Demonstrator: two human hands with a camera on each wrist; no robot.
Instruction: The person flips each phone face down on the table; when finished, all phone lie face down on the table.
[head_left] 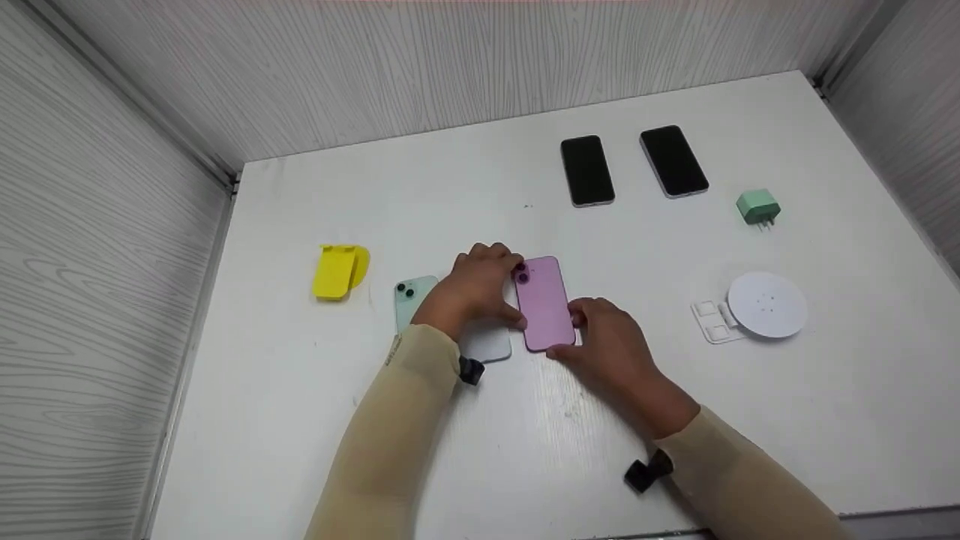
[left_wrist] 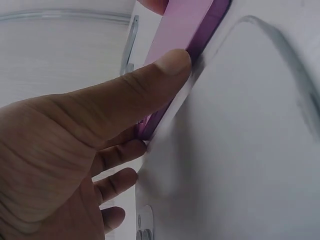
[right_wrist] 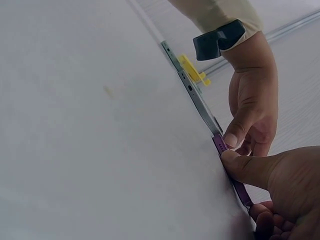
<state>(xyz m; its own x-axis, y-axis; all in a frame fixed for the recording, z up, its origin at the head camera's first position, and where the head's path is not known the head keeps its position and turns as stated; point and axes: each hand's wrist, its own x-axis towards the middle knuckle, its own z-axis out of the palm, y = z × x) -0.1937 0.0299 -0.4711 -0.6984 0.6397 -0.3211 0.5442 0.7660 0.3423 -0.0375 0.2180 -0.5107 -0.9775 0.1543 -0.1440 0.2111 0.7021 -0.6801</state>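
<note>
A pink phone (head_left: 545, 304) lies back up on the white table (head_left: 525, 450), near the middle. My left hand (head_left: 484, 285) grips its left edge and top corner, fingers curled by the camera lenses. In the left wrist view the thumb (left_wrist: 165, 67) presses on the pink phone's edge (left_wrist: 182, 27). My right hand (head_left: 592, 330) pinches the phone's lower right corner. The right wrist view shows the thumb (right_wrist: 240, 162) on the purple rim (right_wrist: 239, 186). A white phone (head_left: 489, 346) lies partly under my left wrist, close beside the pink one.
A mint phone (head_left: 411, 298) and a yellow stand (head_left: 339, 271) lie to the left. Two black-screened phones (head_left: 587, 171) (head_left: 673, 161) rest at the back right. Near the right edge are a green charger plug (head_left: 757, 206) and a round white pad (head_left: 766, 304). Wood-grain walls enclose the table.
</note>
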